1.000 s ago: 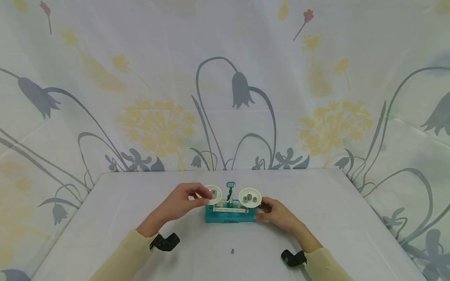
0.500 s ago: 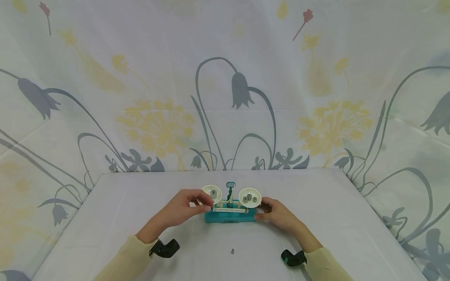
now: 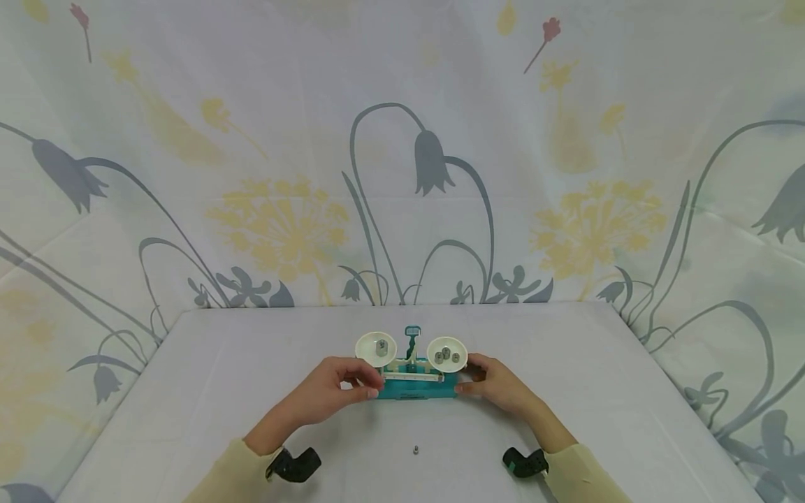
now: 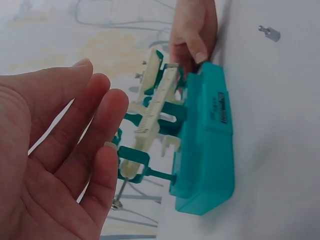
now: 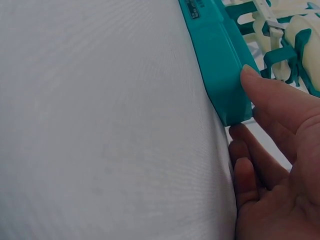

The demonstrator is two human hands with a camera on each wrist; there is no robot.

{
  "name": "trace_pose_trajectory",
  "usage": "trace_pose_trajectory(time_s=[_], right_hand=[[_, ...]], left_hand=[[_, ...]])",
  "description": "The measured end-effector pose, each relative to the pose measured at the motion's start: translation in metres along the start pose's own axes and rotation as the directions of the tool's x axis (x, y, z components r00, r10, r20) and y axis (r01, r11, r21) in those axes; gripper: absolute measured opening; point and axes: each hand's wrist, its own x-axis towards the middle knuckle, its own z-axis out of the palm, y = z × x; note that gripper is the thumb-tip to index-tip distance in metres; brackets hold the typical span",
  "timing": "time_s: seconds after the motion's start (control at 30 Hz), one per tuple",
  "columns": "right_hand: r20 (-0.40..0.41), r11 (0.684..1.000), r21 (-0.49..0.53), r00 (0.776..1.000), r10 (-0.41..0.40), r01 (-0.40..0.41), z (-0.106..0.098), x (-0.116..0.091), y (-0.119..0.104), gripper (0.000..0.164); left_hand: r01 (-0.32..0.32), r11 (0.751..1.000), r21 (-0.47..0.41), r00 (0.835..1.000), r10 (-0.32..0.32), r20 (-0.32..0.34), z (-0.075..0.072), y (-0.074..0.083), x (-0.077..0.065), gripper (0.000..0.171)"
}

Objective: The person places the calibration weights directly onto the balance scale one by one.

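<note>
A teal balance scale (image 3: 411, 388) with a cream graduated beam (image 4: 155, 105) stands on the white-covered table. Its left pan (image 3: 367, 353) holds small metal weights; several more lie in the right pan (image 3: 448, 366). My left hand (image 3: 346, 388) is beside the scale's left end, fingers loosely bent. Nothing shows between its fingers in the left wrist view, and whether it touches the scale I cannot tell. My right hand (image 3: 497, 384) holds the right end of the teal base (image 5: 222, 65), thumb on the front corner, the other fingers around the end and partly hidden.
A small metal weight (image 3: 416, 450) lies on the table (image 3: 352, 468) in front of the scale; the left wrist view shows its knobbed top. A black camera mount sits on each wrist. Behind the table hangs a flower-printed cloth (image 3: 402, 230).
My left hand has drawn back from over the left pan and lowered toward the base's left end, uncovering the pan and its weights. The right hand stays on the base.
</note>
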Motion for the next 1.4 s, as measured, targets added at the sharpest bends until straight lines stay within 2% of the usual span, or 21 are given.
trace_pose_trajectory(time_s=[0.17, 0.47, 0.77, 1.17, 1.4], right_hand=[[-0.004, 1.000, -0.016, 1.000, -0.012, 0.012, 0.000, -0.001, -0.001, 0.058], [-0.002, 1.000, -0.001, 1.000, 0.014, -0.014, 0.000, 0.001, 0.001, 0.060], [-0.001, 1.000, 0.006, 1.000, 0.015, -0.015, 0.000, 0.000, 0.000, 0.061], [-0.014, 0.999, 0.029, 1.000, 0.023, -0.022, 0.000, 0.000, 0.000, 0.062], [-0.013, 0.999, 0.042, 1.000, 0.023, -0.022, 0.001, 0.000, 0.000, 0.061]], left_hand=[[0.032, 0.999, -0.031, 0.999, -0.031, 0.023, 0.006, -0.005, -0.006, 0.013], [0.060, 0.994, -0.091, 0.996, -0.053, 0.077, 0.019, -0.019, -0.011, 0.015], [0.114, 0.985, -0.133, 0.988, -0.098, 0.123, 0.039, -0.027, -0.012, 0.014], [0.078, 0.973, -0.217, 0.988, -0.047, 0.145, 0.063, -0.041, -0.005, 0.018], [0.109, 0.973, -0.204, 0.985, -0.077, 0.156, 0.068, -0.041, -0.003, 0.018]])
